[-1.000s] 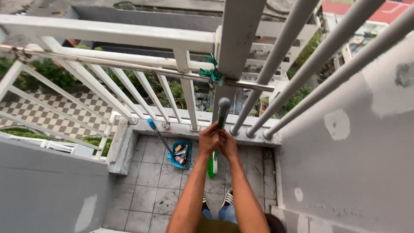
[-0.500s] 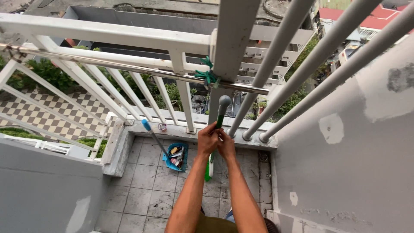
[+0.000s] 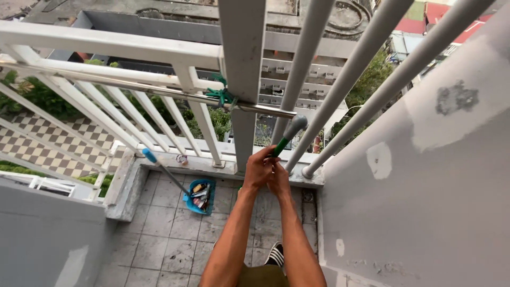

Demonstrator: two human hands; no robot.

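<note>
Both my hands grip a green long-handled tool point(image 3: 282, 144) with a grey knob at its top end. My left hand point(image 3: 257, 169) wraps the shaft, and my right hand point(image 3: 278, 178) closes on it just beside and below. The handle tilts up to the right, its knob near the white bars point(image 3: 340, 85). The lower part of the tool is hidden behind my hands and arms. I look steeply down from high up at a tiled balcony floor point(image 3: 170, 234).
A white railing point(image 3: 106, 48) runs along the balcony edge with a metal rod point(image 3: 159, 91) tied by green cord point(image 3: 219, 95). A blue dustpan point(image 3: 197, 195) with litter and a blue-tipped stick point(image 3: 159, 166) lie below. A grey patched wall point(image 3: 425, 186) stands on the right.
The handle has tilted from nearly upright over to the right. The green lower end seen below my hands earlier is now hidden. My view has shifted right and downward.
</note>
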